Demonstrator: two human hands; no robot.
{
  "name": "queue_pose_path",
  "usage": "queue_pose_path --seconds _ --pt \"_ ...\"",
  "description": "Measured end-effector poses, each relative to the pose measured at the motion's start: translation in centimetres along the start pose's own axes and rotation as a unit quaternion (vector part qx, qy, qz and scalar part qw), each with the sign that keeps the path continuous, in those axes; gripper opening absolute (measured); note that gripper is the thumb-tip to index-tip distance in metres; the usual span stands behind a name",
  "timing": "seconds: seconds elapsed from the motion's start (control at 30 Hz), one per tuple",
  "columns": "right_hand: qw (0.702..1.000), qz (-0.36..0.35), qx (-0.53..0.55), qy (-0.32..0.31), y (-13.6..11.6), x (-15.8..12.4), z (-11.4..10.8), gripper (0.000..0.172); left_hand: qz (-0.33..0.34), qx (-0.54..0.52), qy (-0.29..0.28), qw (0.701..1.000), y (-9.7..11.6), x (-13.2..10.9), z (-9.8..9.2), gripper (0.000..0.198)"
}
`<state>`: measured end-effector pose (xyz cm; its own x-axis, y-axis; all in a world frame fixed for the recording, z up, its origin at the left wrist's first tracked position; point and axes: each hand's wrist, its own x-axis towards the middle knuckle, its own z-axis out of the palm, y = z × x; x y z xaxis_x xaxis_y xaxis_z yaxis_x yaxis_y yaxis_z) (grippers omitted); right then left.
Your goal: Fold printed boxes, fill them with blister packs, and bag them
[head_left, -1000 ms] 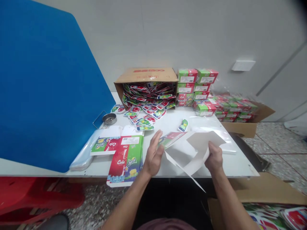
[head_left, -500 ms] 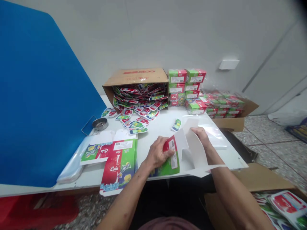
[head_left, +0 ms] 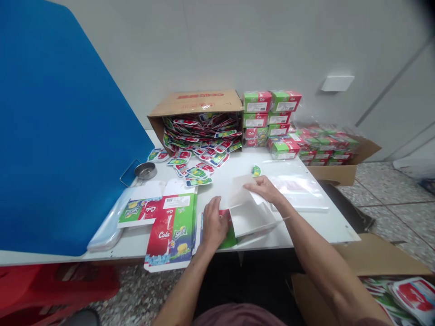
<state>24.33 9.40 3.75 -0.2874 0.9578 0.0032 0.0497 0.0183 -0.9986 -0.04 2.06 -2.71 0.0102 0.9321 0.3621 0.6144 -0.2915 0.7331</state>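
Observation:
An opened-up carton [head_left: 249, 218] lies near the table's front edge, its white inside facing up and its red and green printed side at the left. My left hand [head_left: 216, 222] is wrapped round that printed side. With fingers pinched, my right hand [head_left: 263, 188] holds a white flap at the carton's upper right. Left of my hands, flat printed cartons [head_left: 171, 235] are stacked, partly past the table edge. A small green packet [head_left: 256, 170] rests beyond my right hand.
A cardboard box [head_left: 200, 100] spills packets at the back. Finished cartons [head_left: 257, 102] stand stacked beside it. Clear plastic bags [head_left: 302, 188] lie right, a metal dish [head_left: 145, 171] left. A blue panel [head_left: 61, 136] borders the left; an open packet box [head_left: 390, 258] sits lower right.
The carton has opened into a box shape with its inside turned up. My right hand has moved left with the flap, and my left hand is lower left on the printed side.

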Motion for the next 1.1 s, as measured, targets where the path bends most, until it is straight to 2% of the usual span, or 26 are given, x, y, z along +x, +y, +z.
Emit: queue_pose_path --seconds 0.07,0.13,0.23,0.3,0.37,0.5,0.57,0.67,0.73,0.83,0.9,0.93,0.97,1.03,1.07,1.1 --pt "1.000 0.004 0.013 0.015 0.6 -0.1 0.0 0.042 -0.061 -0.143 0.011 0.988 1.2 0.2 -1.0 0.046" --pt "0.999 0.002 0.018 0.032 1.3 -0.4 -0.1 0.043 -0.106 -0.253 -0.017 0.961 2.7 0.8 -1.6 0.050" --pt "0.999 -0.014 0.016 0.046 1.9 -0.8 -0.3 0.042 -0.134 -0.324 -0.080 0.933 4.4 2.1 -1.1 0.055" --pt "0.998 -0.021 0.014 0.051 2.0 -0.9 -0.3 0.042 -0.122 -0.331 -0.103 0.930 5.0 2.9 -0.3 0.057" --pt "0.998 -0.023 0.012 0.055 2.0 -1.0 -0.2 0.041 -0.081 -0.325 -0.108 0.936 5.2 3.1 0.5 0.062" --pt "0.998 -0.017 0.008 0.065 1.7 -1.3 -0.2 0.043 0.010 -0.269 -0.110 0.957 5.1 1.8 1.0 0.095" --pt "0.998 -0.019 -0.002 0.054 1.1 -1.8 -0.4 0.047 -0.004 -0.231 -0.102 0.968 4.9 1.0 1.2 0.097" --pt "0.997 -0.048 -0.049 0.025 -0.3 -3.1 -1.1 0.054 -0.043 -0.229 -0.099 0.968 4.5 0.2 1.5 0.085" --pt "0.994 -0.053 -0.091 0.022 -1.2 -4.1 -1.7 0.067 -0.041 -0.239 -0.107 0.964 4.3 0.2 1.5 0.086" --pt "0.989 -0.023 -0.132 0.055 -1.8 -6.0 -2.2 0.079 -0.033 -0.244 -0.114 0.962 4.1 0.6 1.4 0.086" --pt "0.984 -0.047 -0.124 0.120 -1.9 -7.8 -2.0 0.070 -0.036 -0.254 -0.119 0.959 4.0 1.0 1.2 0.086" --pt "0.974 -0.085 -0.115 0.176 -1.9 -9.0 -1.6 0.062 -0.040 -0.261 -0.120 0.957 4.0 1.1 1.2 0.086" --pt "0.952 -0.140 -0.109 0.250 -1.9 -10.2 -1.0 0.054 -0.041 -0.265 -0.119 0.956 3.9 1.1 1.2 0.086" --pt "0.870 -0.269 -0.137 0.390 -2.1 -12.9 0.4 0.043 -0.037 -0.264 -0.118 0.957 3.6 1.2 1.3 0.086" --pt "0.830 -0.324 -0.184 0.416 -2.2 -14.1 1.3 0.043 -0.033 -0.261 -0.117 0.958 3.5 1.2 1.4 0.086" --pt "0.809 -0.363 -0.248 0.390 -2.4 -15.0 2.1 0.045 -0.031 -0.260 -0.117 0.958 3.5 1.2 1.5 0.086"
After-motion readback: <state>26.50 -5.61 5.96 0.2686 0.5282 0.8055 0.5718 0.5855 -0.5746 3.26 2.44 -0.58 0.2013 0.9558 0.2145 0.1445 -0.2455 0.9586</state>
